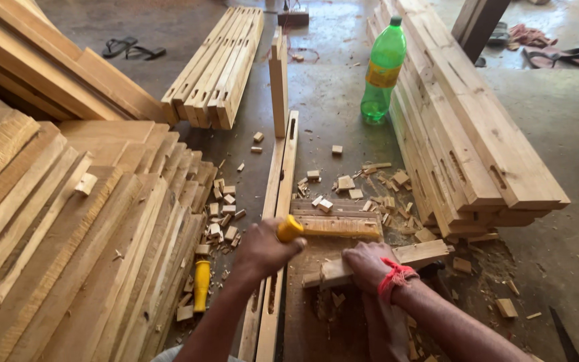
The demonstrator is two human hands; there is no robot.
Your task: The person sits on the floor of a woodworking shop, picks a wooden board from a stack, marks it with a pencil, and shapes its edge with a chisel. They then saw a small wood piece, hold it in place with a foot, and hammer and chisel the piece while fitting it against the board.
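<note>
My left hand (263, 251) is closed around a yellow-handled tool (289, 228), whose yellow end sticks out above the fist. Just right of it a short wooden block (342, 228) lies across a long slotted wooden rail (281, 174) on the floor. My right hand (368, 263), with a red thread around the wrist, presses down on a pale wooden piece (418, 255) that lies slanted over a board. Wood chips lie scattered around both hands.
A second yellow-handled tool (201, 285) lies on the floor at the left, beside stacked planks (68, 255). A green plastic bottle (383, 67) stands against a stack of mortised rails (464, 134). More rails (219, 64) lie farther back; sandals (132, 48) lie beyond them.
</note>
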